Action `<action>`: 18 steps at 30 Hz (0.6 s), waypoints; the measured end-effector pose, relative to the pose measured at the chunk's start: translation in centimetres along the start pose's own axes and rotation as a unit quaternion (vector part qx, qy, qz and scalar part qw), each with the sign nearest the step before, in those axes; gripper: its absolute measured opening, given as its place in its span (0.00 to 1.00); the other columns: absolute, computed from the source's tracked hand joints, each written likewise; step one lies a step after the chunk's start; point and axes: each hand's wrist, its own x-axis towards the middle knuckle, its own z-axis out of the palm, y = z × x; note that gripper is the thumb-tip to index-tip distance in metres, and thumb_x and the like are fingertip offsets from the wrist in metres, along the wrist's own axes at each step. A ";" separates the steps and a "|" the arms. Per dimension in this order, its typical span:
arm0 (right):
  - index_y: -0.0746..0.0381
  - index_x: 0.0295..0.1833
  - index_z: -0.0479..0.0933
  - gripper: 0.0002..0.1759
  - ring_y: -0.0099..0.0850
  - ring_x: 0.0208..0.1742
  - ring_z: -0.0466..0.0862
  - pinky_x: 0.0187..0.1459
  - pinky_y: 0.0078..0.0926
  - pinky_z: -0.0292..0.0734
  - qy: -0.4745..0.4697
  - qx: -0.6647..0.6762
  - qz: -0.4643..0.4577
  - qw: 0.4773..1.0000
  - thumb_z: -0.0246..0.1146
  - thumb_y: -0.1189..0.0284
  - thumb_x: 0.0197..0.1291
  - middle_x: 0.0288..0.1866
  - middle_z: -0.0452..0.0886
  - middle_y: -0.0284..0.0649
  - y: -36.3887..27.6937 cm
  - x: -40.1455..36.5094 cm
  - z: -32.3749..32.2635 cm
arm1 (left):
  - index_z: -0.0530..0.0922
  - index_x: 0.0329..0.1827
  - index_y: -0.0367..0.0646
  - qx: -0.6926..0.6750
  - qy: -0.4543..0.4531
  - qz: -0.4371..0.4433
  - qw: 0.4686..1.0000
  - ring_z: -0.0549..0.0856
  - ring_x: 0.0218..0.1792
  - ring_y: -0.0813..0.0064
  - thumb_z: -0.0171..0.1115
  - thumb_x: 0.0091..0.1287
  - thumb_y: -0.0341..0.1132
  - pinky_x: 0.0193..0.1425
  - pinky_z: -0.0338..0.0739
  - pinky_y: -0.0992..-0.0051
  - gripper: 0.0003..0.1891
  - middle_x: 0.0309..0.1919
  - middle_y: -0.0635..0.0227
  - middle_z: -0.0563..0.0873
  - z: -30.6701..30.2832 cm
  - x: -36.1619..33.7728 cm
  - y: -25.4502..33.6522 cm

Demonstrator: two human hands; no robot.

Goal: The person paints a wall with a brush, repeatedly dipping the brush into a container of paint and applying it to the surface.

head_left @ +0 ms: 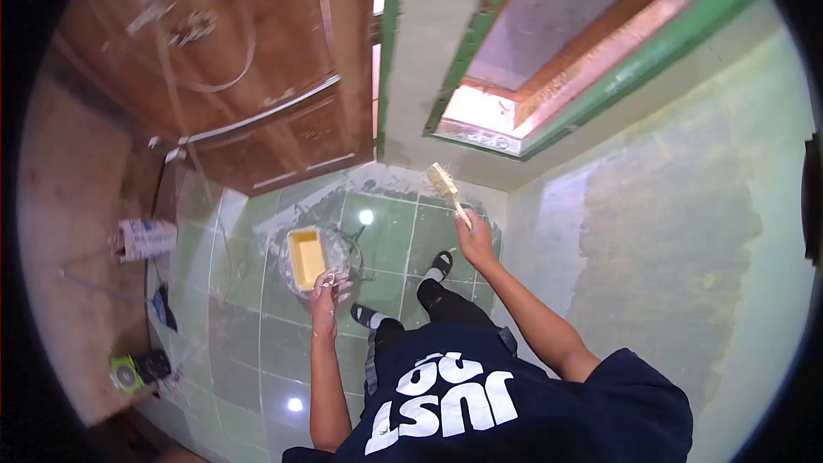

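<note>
Cream brush (442, 180) in right hand (474, 238)

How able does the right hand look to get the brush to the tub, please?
Probably yes: the right hand holds the brush, the left hand holds the tub open side up, and nothing visible seems to stand between brush and tub.

From here I can't see the tray's (307, 249) underside near the left hand's (325, 302) fingers; the bag's (148, 240) print, well left of them, is too small to read. Beyond the right hand's (477, 242) fingers, the picture's top edge crops the window (561, 26)
</note>
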 end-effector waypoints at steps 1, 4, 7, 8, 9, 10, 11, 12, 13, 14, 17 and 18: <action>0.64 0.48 0.79 0.19 0.34 0.26 0.76 0.32 0.38 0.71 0.025 0.010 0.015 1.000 0.58 0.57 0.73 0.25 0.77 0.45 1.5 1.1 -2.2 | 0.76 0.66 0.46 0.015 -0.016 0.007 1.000 0.85 0.51 0.71 0.52 0.78 0.46 0.54 0.78 0.70 0.20 0.54 0.64 0.86 2.4 1.1 0.8; 0.65 0.47 0.79 0.19 0.33 0.27 0.76 0.32 0.38 0.70 0.099 0.020 0.034 0.994 0.58 0.57 0.74 0.24 0.76 0.44 5.2 4.7 -8.5 | 0.76 0.66 0.46 0.024 -0.044 0.001 0.999 0.85 0.51 0.71 0.52 0.78 0.46 0.53 0.78 0.70 0.20 0.54 0.64 0.86 10.7 3.8 3.1; 0.65 0.46 0.78 0.19 0.33 0.27 0.76 0.33 0.37 0.70 0.156 0.024 0.064 0.985 0.58 0.58 0.74 0.24 0.76 0.44 8.4 7.4 -14.8 | 0.75 0.66 0.45 0.045 -0.091 0.005 0.995 0.85 0.50 0.70 0.53 0.78 0.47 0.52 0.78 0.69 0.21 0.54 0.62 0.86 18.6 6.6 4.2; 0.65 0.45 0.78 0.19 0.33 0.27 0.75 0.33 0.37 0.71 0.182 0.030 0.076 0.980 0.57 0.58 0.74 0.25 0.76 0.45 9.1 8.6 -16.5 | 0.75 0.66 0.45 0.058 -0.114 0.003 0.992 0.85 0.50 0.70 0.53 0.78 0.47 0.52 0.78 0.69 0.21 0.54 0.62 0.86 21.0 7.8 4.6; 0.65 0.45 0.78 0.19 0.33 0.27 0.75 0.33 0.37 0.71 0.207 0.029 0.088 0.974 0.57 0.58 0.74 0.25 0.76 0.45 10.0 9.7 -18.4 | 0.75 0.66 0.44 0.071 -0.133 0.001 0.989 0.85 0.51 0.70 0.53 0.77 0.48 0.52 0.78 0.68 0.22 0.55 0.62 0.85 23.3 8.9 4.8; 0.66 0.43 0.78 0.20 0.32 0.28 0.75 0.34 0.36 0.71 0.223 0.030 0.101 0.969 0.57 0.58 0.75 0.25 0.75 0.44 10.9 10.5 -20.0 | 0.75 0.67 0.44 0.083 -0.152 -0.003 0.985 0.85 0.51 0.69 0.54 0.77 0.48 0.52 0.78 0.67 0.23 0.55 0.62 0.85 25.6 9.9 5.1; 0.66 0.41 0.77 0.20 0.32 0.29 0.75 0.35 0.36 0.71 0.236 0.030 0.117 0.964 0.56 0.58 0.75 0.25 0.75 0.43 11.9 10.7 -21.4 | 0.75 0.67 0.44 0.097 -0.175 -0.011 0.980 0.85 0.51 0.69 0.54 0.77 0.48 0.52 0.78 0.67 0.23 0.55 0.62 0.85 27.7 10.8 5.4; 0.66 0.41 0.77 0.20 0.32 0.29 0.75 0.35 0.36 0.71 0.257 0.028 0.133 0.957 0.56 0.58 0.75 0.25 0.75 0.43 13.2 11.1 -22.5 | 0.75 0.67 0.44 0.096 -0.194 -0.013 0.976 0.85 0.51 0.69 0.54 0.77 0.49 0.53 0.78 0.66 0.23 0.55 0.61 0.85 29.7 11.5 5.9; 0.65 0.40 0.76 0.20 0.30 0.29 0.74 0.35 0.34 0.70 0.293 0.048 0.141 0.944 0.54 0.57 0.77 0.25 0.74 0.39 14.8 11.6 -23.3 | 0.75 0.67 0.43 0.094 -0.211 -0.015 0.973 0.85 0.51 0.68 0.54 0.76 0.49 0.54 0.78 0.65 0.24 0.55 0.61 0.85 31.4 12.2 6.4; 0.64 0.39 0.75 0.21 0.28 0.28 0.72 0.34 0.32 0.70 0.327 0.068 0.149 0.931 0.53 0.57 0.78 0.25 0.73 0.36 16.2 12.8 -24.0 | 0.75 0.67 0.43 0.107 -0.226 -0.022 0.968 0.85 0.51 0.68 0.54 0.76 0.49 0.54 0.78 0.65 0.24 0.55 0.61 0.85 33.2 13.1 7.2; 0.60 0.41 0.72 0.19 0.22 0.27 0.70 0.30 0.26 0.68 0.369 0.140 0.186 0.899 0.50 0.57 0.80 0.27 0.70 0.29 20.6 14.6 -25.0 | 0.76 0.67 0.44 0.129 -0.237 -0.047 0.962 0.86 0.51 0.67 0.54 0.77 0.45 0.54 0.78 0.66 0.21 0.55 0.62 0.85 36.2 16.4 7.9; 0.60 0.41 0.72 0.19 0.22 0.27 0.70 0.30 0.26 0.68 0.381 0.138 0.197 0.893 0.50 0.57 0.80 0.27 0.70 0.29 21.0 15.2 -25.6 | 0.75 0.67 0.43 0.145 -0.248 -0.057 0.956 0.85 0.51 0.66 0.54 0.77 0.45 0.54 0.78 0.66 0.22 0.55 0.61 0.85 37.0 17.9 8.0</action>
